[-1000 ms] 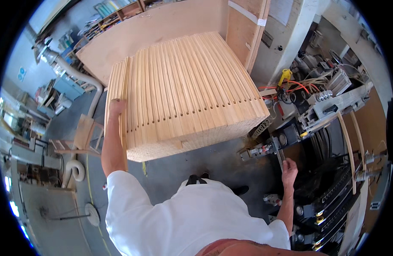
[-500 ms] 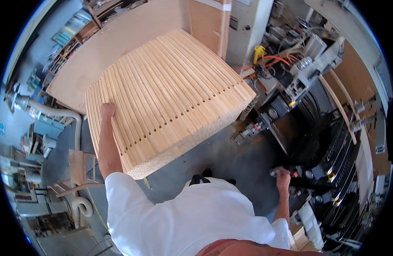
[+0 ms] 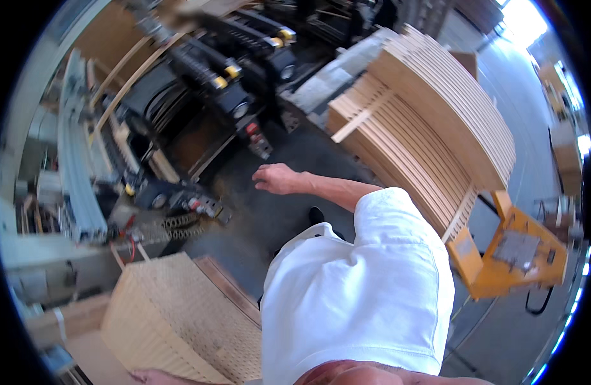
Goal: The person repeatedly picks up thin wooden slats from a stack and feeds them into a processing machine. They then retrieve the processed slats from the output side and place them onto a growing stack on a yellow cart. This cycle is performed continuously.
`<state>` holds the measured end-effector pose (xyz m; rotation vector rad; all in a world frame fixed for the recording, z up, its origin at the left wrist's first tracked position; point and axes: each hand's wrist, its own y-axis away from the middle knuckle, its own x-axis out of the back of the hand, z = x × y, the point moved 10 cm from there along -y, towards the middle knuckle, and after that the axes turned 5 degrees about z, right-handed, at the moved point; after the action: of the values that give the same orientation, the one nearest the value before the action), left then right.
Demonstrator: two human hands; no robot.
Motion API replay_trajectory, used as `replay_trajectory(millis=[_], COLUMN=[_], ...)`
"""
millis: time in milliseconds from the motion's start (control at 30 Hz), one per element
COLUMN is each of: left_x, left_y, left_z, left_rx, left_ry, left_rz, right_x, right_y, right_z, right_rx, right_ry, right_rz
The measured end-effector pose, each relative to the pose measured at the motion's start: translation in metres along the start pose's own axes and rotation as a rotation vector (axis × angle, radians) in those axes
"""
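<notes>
The stack of wooden slats (image 3: 180, 321) is lying at the lower left, its long axis running from the bottom edge up toward the right — close against the person's left side. The left hand (image 3: 155, 376) is resting flat on its near bottom edge, fingers spread, gripping nothing that I can tell. The right hand (image 3: 277, 178) is hanging open and empty well apart from it — out over the dark floor (image 3: 289, 224), near the black machine (image 3: 205, 83).
</notes>
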<state>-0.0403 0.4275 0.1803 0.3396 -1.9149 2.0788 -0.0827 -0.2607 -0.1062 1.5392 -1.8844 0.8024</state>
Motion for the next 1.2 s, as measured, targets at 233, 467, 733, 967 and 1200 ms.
replay_trajectory(millis=[233, 467, 733, 967, 1200], left_x=[-0.131, -0.047, 0.091, 0.167, 0.216], left_y=[0.119, 0.261, 0.365, 0.428, 0.460], left_z=[0.436, 0.689, 0.777, 0.818, 0.830], left_rx=[0.140, -0.089, -0.335, -0.296, -0.250], left_ry=[1.041, 1.567, 1.648, 1.529, 1.397], left_rz=[-0.899, -1.515, -1.841, -1.991, -2.149], right_x=[0.121, 0.213, 0.254, 0.296, 0.340], right_y=[0.141, 0.384, 0.723, 0.848, 0.866], right_z=[0.066, 0.074, 0.094, 0.251, 0.327], right_rx=[-0.217, -0.698, -1.082, -1.205, -1.180], right_ry=[-0.042, 0.147, 0.013, -0.744, -0.714], right_rz=[0.379, 0.885, 1.817, 1.906, 1.980])
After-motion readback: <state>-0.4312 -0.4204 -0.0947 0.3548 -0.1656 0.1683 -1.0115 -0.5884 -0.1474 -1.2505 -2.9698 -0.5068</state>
